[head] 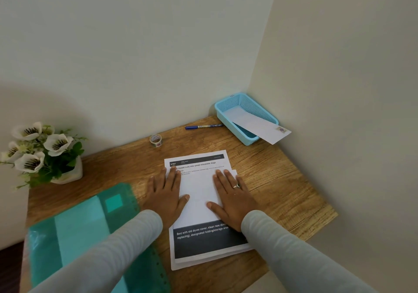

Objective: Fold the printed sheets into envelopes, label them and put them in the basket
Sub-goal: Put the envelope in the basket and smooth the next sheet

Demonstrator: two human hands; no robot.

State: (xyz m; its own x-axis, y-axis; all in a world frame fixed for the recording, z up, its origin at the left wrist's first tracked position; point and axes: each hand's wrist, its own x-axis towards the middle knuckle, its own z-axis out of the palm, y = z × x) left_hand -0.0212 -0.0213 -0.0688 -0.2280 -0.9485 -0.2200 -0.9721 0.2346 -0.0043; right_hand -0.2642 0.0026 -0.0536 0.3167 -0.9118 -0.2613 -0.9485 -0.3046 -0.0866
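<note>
A stack of printed sheets [203, 243] lies in the middle of the wooden desk. On top of it a white folded sheet [196, 193] lies flat. My left hand [166, 193] presses palm-down on its left edge, fingers spread. My right hand [233, 196], with a ring, presses flat on its right edge. A blue mesh basket [226, 115] stands in the far right corner, and a white envelope [260, 126] with a sticker leans out over its rim. A blue pen [203, 127] and a roll of sticker tape [155, 140] lie near the back wall.
A green plastic folder [90, 220] lies at the left front, partly under my left sleeve. A white pot of artificial white flowers [45, 154] stands at the far left. Walls close the desk [282, 179] at the back and right.
</note>
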